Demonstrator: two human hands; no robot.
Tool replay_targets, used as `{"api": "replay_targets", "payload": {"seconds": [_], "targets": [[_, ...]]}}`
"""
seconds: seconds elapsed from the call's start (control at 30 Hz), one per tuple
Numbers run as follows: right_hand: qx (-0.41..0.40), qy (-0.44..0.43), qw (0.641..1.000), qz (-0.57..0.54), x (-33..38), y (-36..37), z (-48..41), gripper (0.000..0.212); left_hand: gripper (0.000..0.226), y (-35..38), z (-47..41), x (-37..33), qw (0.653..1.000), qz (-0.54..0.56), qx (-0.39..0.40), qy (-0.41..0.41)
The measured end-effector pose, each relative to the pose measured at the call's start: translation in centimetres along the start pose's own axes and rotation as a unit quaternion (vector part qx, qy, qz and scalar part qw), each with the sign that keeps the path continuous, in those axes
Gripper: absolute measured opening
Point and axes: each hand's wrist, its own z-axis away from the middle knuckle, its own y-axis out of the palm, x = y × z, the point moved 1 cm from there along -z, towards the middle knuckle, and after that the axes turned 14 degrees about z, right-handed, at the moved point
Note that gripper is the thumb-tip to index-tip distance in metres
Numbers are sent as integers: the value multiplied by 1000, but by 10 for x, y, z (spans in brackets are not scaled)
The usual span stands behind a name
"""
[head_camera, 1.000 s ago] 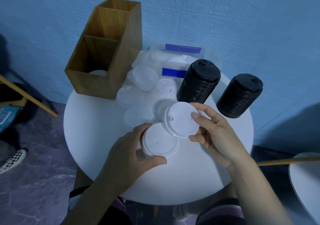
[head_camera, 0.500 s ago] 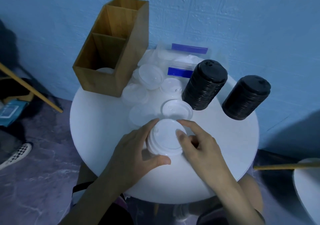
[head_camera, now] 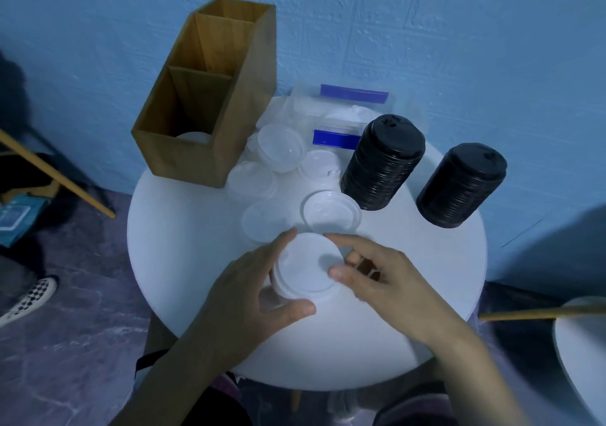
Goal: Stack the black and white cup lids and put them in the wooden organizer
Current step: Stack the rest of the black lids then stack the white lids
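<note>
Left hand [head_camera: 249,294], from 7 o'clock, cups white round plastic lid stack [head_camera: 305,265]; right hand [head_camera: 387,281], from 5 o'clock, pinches its top.

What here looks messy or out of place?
Nothing looks spilled or broken. Loose white lids lie scattered, some overlapping, on the table between the wooden organizer and the two black lid stacks.

No legible text anywhere.

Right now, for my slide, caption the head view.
Left hand grips a stack of white lids, right hand pinches its top; two black lid stacks and a wooden organizer stand behind.
</note>
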Motion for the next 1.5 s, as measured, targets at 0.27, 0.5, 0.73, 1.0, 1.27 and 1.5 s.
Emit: {"api": "replay_targets", "payload": {"seconds": [0.27, 0.5, 0.73, 1.0, 1.27, 1.5], "targets": [[-89, -25, 959, 268, -16, -4, -34, 39, 87, -15, 8, 9, 1000, 8, -14, -9], [-152, -13, 963, 221, -9, -4, -38, 8, 86, -13, 6, 13, 1000, 6, -12, -24], [-174, 35, 965, -192, 25, -26, -18, 13, 84, -12, 5, 10, 1000, 11, -17, -6], [-60, 82, 979, -178, 34, -9, -3, 20, 85, -5, 6, 8, 999, 5, -33, 28], [-31, 41, 998, 30, 27, 0, 4, 62, 87, -3, 6, 12, 999, 17, -43, 24], [104, -1, 987, 121, 27, -6, 11, 107, 75, 1, 5, 17, 995, 2, -80, 57]]}}
